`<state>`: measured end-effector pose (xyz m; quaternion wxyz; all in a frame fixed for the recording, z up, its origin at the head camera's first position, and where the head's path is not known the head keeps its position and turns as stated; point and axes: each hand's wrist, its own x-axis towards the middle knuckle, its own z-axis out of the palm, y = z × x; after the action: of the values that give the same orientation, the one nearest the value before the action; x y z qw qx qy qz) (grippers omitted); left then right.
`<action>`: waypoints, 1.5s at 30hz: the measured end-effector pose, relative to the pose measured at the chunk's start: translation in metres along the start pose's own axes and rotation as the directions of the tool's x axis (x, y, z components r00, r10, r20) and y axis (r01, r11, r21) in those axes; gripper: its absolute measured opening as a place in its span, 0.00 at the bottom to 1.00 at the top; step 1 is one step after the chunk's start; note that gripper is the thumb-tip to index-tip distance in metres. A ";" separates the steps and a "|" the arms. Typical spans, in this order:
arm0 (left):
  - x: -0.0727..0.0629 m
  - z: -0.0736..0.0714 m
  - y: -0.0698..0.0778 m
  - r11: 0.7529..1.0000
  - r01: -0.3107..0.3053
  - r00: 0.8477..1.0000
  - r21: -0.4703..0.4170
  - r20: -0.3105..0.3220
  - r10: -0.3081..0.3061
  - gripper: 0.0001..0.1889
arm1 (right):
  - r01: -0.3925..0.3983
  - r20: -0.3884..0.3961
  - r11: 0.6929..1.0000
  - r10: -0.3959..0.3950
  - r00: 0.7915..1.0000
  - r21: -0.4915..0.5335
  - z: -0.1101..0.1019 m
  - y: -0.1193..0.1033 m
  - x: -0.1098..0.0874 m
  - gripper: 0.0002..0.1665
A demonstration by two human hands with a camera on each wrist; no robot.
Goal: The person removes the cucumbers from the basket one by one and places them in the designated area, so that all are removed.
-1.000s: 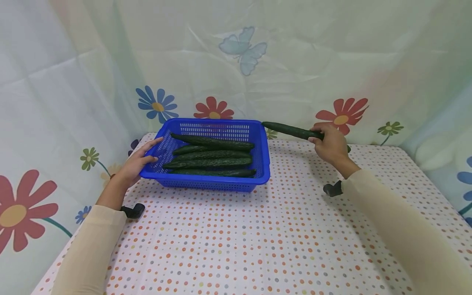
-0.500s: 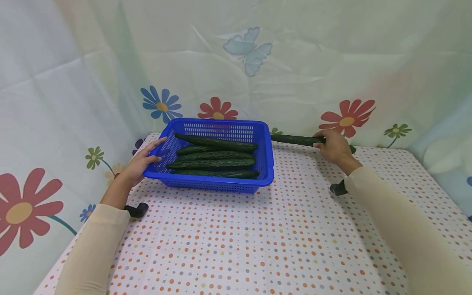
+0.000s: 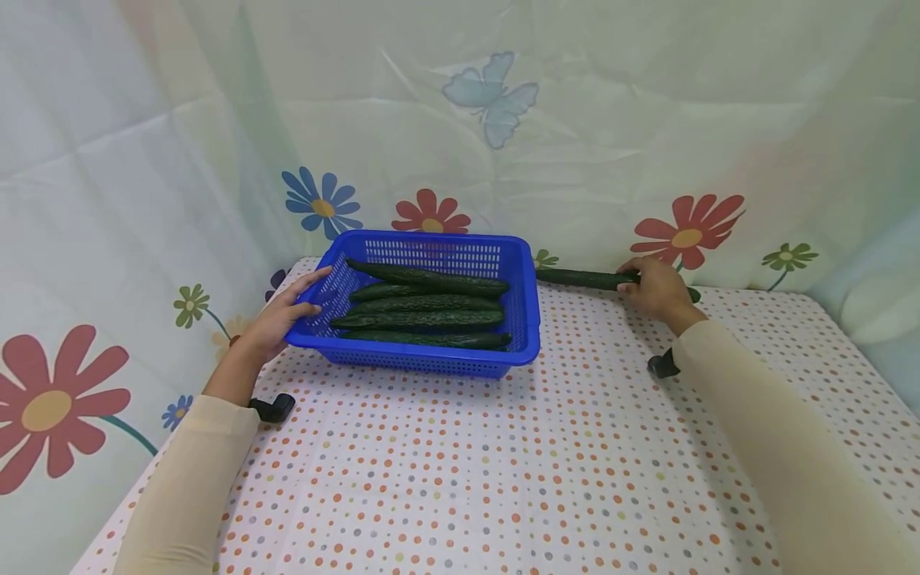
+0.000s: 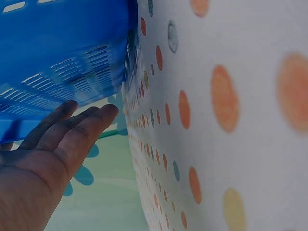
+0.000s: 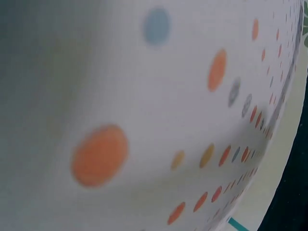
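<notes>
A blue plastic basket (image 3: pixel 424 351) with slotted walls stands on the table at left of centre, holding several long dark green cucumbers (image 3: pixel 431 302). My left hand (image 3: pixel 271 326) rests on its left rim, thumb and forefinger over the edge. In the left wrist view, the straight fingers (image 4: pixel 79 137) of that hand reach along beneath the rim. To the right of the basket, another cucumber (image 3: pixel 582 279) lies along the table's back edge. My right hand (image 3: pixel 657 291) grips it from above near its right part, with its tip showing beyond the hand. The right wrist view shows mostly tablecloth.
A white tablecloth (image 3: pixel 460 471) with coloured dots covers the table. Behind it hangs a pale curtain (image 3: pixel 575 160) printed with flowers and a butterfly, close to the back edge; it continues along the left and right sides.
My right hand has lowered the cucumber from a raised, tilted position to the back of the table. My left hand has stayed at the basket's rim. The head view has shifted slightly.
</notes>
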<state>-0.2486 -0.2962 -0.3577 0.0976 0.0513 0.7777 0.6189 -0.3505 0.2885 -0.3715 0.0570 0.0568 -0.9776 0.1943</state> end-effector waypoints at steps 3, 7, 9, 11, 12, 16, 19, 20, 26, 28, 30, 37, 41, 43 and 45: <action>0.001 0.000 0.000 1.000 -0.002 1.000 0.002 -0.001 0.002 0.35 | 0.004 0.011 1.000 -0.004 1.000 0.005 0.001 0.004 0.003 0.20; 0.002 0.000 -0.001 1.000 0.001 1.000 -0.006 0.005 -0.001 0.35 | 0.021 0.041 1.000 -0.021 0.999 0.021 0.001 0.006 0.005 0.20; 0.002 0.001 -0.001 1.000 0.002 1.000 -0.015 0.014 -0.002 0.35 | 0.025 0.059 0.999 -0.026 0.998 0.026 0.001 0.007 0.006 0.20; 0.002 0.001 -0.002 1.000 0.000 1.000 -0.019 0.020 0.000 0.35 | 0.028 0.078 0.999 -0.030 0.997 0.029 0.002 0.008 0.006 0.20; 0.002 0.001 -0.002 1.000 -0.001 1.000 -0.018 0.021 0.001 0.35 | 0.028 0.085 0.999 -0.031 0.996 0.029 0.003 0.008 0.006 0.20; 0.002 0.001 -0.003 1.000 0.002 1.000 -0.007 0.015 -0.002 0.35 | 0.022 0.113 1.000 -0.024 0.993 0.020 0.004 0.009 0.008 0.21; 0.001 0.001 -0.002 1.000 0.003 1.000 -0.008 0.015 -0.003 0.35 | 0.008 0.124 1.000 -0.008 0.992 0.003 0.005 0.009 0.010 0.21; 0.001 0.001 -0.002 1.000 0.002 1.000 -0.010 0.018 -0.002 0.35 | 0.001 0.129 1.000 0.000 0.992 -0.002 0.005 0.008 0.011 0.20; 0.002 0.001 -0.002 1.000 -0.006 1.000 -0.016 0.026 0.007 0.35 | -0.029 0.154 0.999 0.031 0.988 -0.017 0.004 0.006 0.012 0.20; 0.002 0.000 -0.002 1.000 -0.009 1.000 -0.015 0.024 0.009 0.35 | -0.031 0.164 0.999 0.033 0.986 -0.016 0.002 0.004 0.013 0.19; 0.002 0.000 -0.002 1.000 -0.009 1.000 -0.013 0.020 0.009 0.35 | -0.036 0.179 0.999 0.038 0.983 -0.016 0.000 0.003 0.015 0.19; 0.001 0.000 -0.001 1.000 -0.008 1.000 -0.006 0.016 0.008 0.35 | -0.060 0.251 0.997 0.068 0.966 -0.040 -0.004 -0.003 0.021 0.22; 0.000 0.000 -0.001 1.000 -0.007 1.000 -0.008 0.017 0.007 0.35 | -0.065 0.277 0.996 0.078 0.958 -0.055 -0.006 -0.006 0.022 0.23; 0.000 0.000 -0.002 1.000 -0.007 1.000 -0.009 0.019 0.007 0.35 | -0.062 0.285 0.996 0.079 0.955 -0.067 -0.007 -0.008 0.021 0.23; 0.000 -0.001 -0.002 1.000 -0.006 1.000 -0.008 0.018 0.007 0.35 | -0.047 0.289 0.995 0.071 0.955 -0.086 -0.007 -0.011 0.020 0.24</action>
<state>-0.2491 -0.2971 -0.3592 0.1026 0.0589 0.7742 0.6218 -0.3682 0.2793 -0.3583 -0.0914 0.0533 -0.9835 0.1469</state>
